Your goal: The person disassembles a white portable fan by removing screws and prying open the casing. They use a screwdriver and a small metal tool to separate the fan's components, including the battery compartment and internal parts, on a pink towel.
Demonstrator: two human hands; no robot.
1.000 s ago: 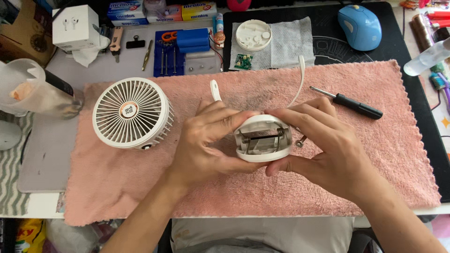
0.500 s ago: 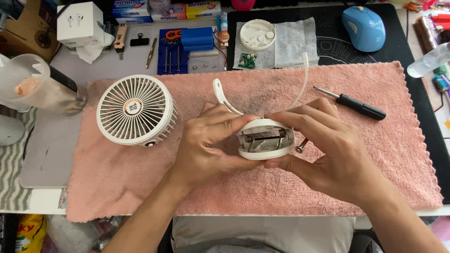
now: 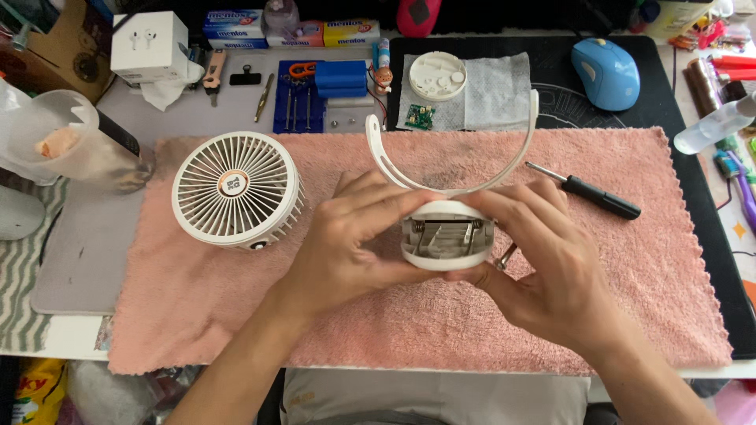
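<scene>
- The white fan base (image 3: 447,236) sits between both hands, held just above the middle of the pink towel (image 3: 197,315), its open underside turned up toward the camera so the grey inner frame shows.
- A white U-shaped bracket (image 3: 449,149) rises from the base and arcs away from the person, its two ends pointing toward the far side of the table (image 3: 71,260).
- The left hand (image 3: 346,244) clasps the left side of the base: fingers curled around its upper edge, thumb against the lower rim, closed firmly on the shell.
- The right hand (image 3: 543,267) grips the right side the same way, fingers bent over the top edge and touching the left hand's fingertips, thumb under the rim.
- A small metal part (image 3: 505,256) pokes out just beside the base under the right hand; what it is cannot be told.
- The round white fan head (image 3: 238,189) lies face up on the towel, well apart to the left of the left hand.
- A black-handled screwdriver (image 3: 587,191) lies on the towel near the right hand, on its far side.
- A white round cover (image 3: 438,76) and a small green circuit board (image 3: 420,117) rest on a white tissue beyond the towel.
</scene>
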